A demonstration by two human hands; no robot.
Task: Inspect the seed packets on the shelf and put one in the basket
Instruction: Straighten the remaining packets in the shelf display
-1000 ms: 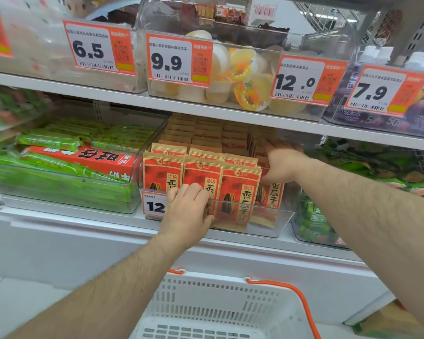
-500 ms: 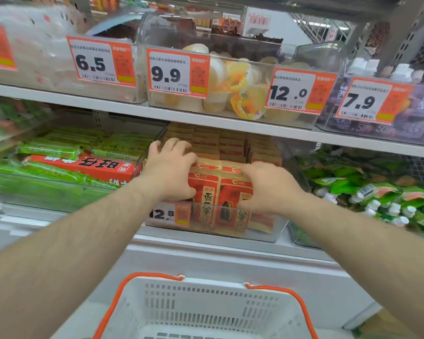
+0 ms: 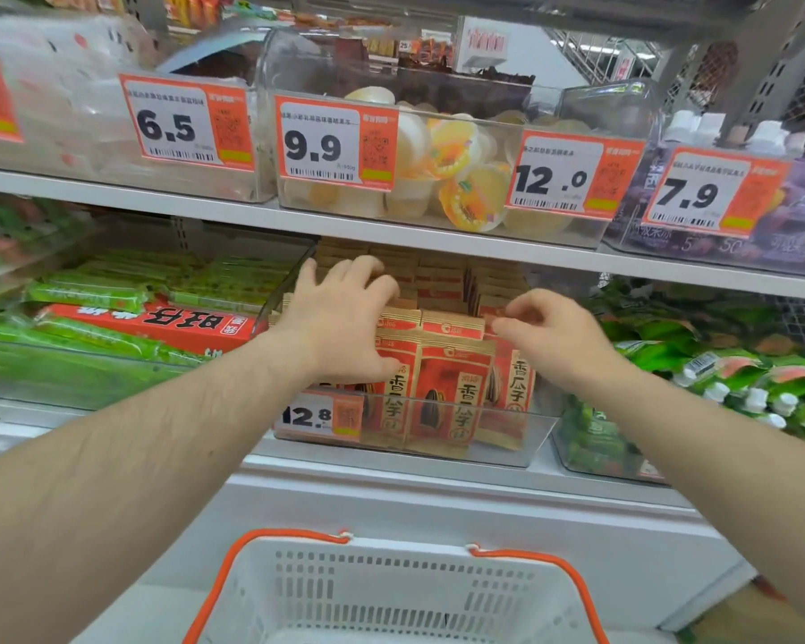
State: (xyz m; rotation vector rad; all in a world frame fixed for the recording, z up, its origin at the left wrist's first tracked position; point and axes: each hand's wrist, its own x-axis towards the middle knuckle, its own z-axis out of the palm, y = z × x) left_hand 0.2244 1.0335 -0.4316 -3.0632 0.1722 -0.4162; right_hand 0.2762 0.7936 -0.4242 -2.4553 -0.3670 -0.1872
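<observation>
**Both hands in the seed packet bin**

Ahead of you the white metal shelf (image 3: 391, 234) carries clear plastic bins with orange-and-white price tags. Near you, low in the scene, sits the white perforated plastic basket with orange handles (image 3: 391, 592); no packet shows inside it. On the lower shelf, the clear plastic bin tagged 12.8 (image 3: 507, 439) holds upright rows of red-and-tan sunflower seed packets (image 3: 456, 388). Left of it lies a long red snack box (image 3: 159, 325) among green wrapped bars. Your left hand (image 3: 340, 327) rests on the left packets, fingers spread over their tops and thumb against a front packet. Your right hand (image 3: 558, 339) has curled fingers pinching a packet's top edge at the right.
</observation>
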